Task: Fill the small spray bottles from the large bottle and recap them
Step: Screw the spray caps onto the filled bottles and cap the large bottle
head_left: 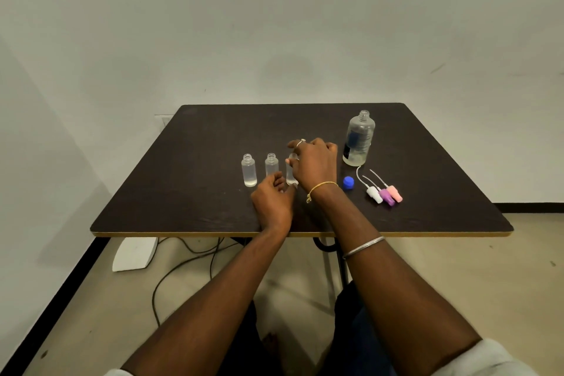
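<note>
Three small clear bottles stand uncapped in a row on the dark table (195,143): the left one (249,170), the middle one (271,164), and the right one (291,172). My right hand (314,163) wraps its fingers around the right bottle. Just below the middle bottle, my left hand (271,200) rests curled on the table, its fingertips near the right bottle's base; I cannot tell if it touches. The large clear bottle (358,139) stands open at the right. Its blue cap (348,182) lies in front of it. Three spray tops lie beside: white (374,194), purple (386,196), pink (395,192).
The table's near edge (299,234) runs just under my wrists. A wall stands close behind the table. Cables (183,265) and a white object (134,253) lie on the floor below the left side.
</note>
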